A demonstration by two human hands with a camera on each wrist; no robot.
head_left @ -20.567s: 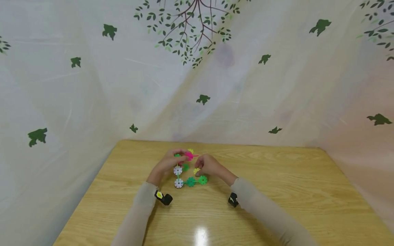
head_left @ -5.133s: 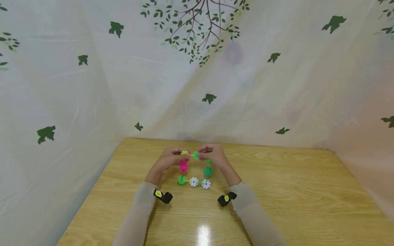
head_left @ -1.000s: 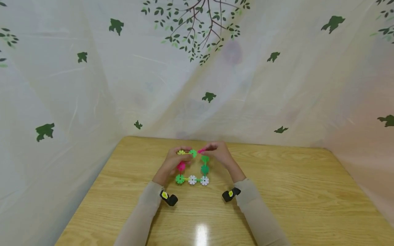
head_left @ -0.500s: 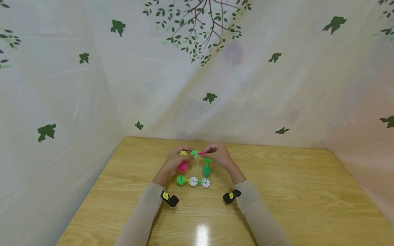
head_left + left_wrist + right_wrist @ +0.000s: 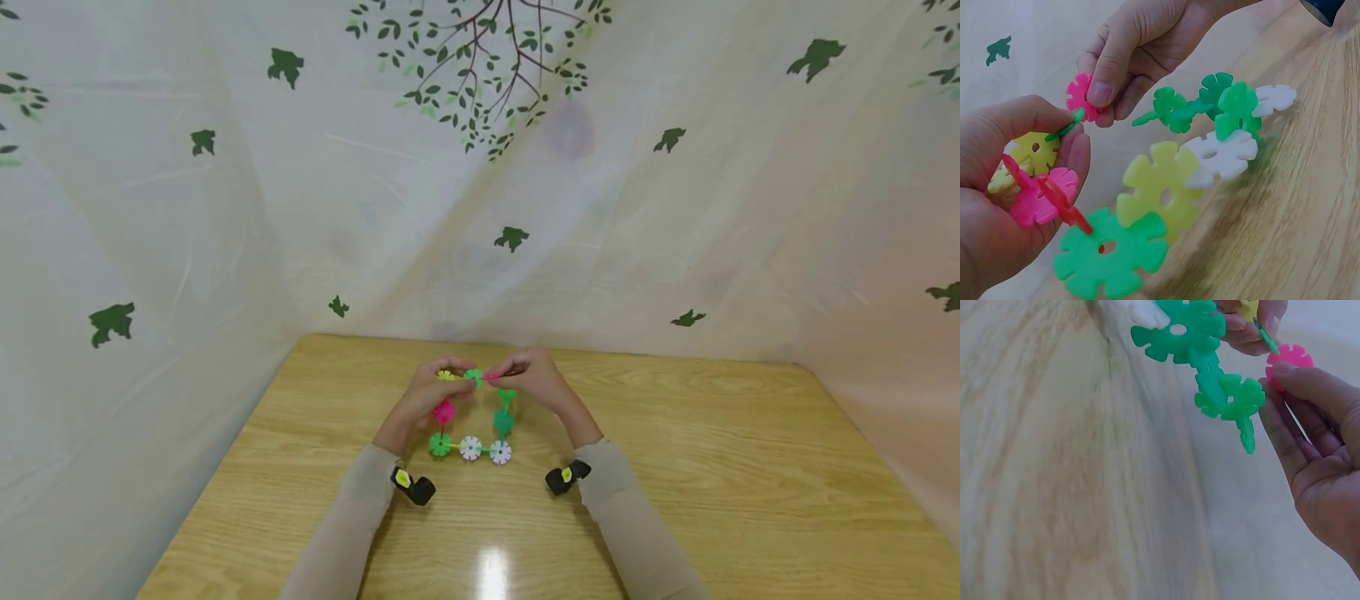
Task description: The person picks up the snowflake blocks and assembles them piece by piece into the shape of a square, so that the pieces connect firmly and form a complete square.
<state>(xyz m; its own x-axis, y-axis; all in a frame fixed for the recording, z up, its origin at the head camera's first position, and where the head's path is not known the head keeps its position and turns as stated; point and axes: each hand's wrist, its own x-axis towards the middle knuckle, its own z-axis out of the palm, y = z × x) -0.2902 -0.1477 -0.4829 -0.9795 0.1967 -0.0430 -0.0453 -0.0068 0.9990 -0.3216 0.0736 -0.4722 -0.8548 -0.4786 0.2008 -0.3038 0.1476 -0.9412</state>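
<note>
Slotted flower-shaped plastic discs are joined into a chain shaped like a frame with a gap. My left hand pinches a green disc at one end of this chain, beside a yellow disc and a pink disc. Between thumb and fingers, my right hand holds a loose-looking pink disc, edge against that green disc; whether their slots interlock I cannot tell. White discs and a green corner disc form the near side. The chain's other end, a green disc with another edge-on, hangs free below my right hand.
The wooden table lies under both hands. Behind it hangs a pale cloth printed with leaves and branches. Black wrist cameras sit on both cuffs.
About five seconds ago my right hand was at the green disc; now it holds a pink one. Over the last second that pink disc has closed up to the green disc.
</note>
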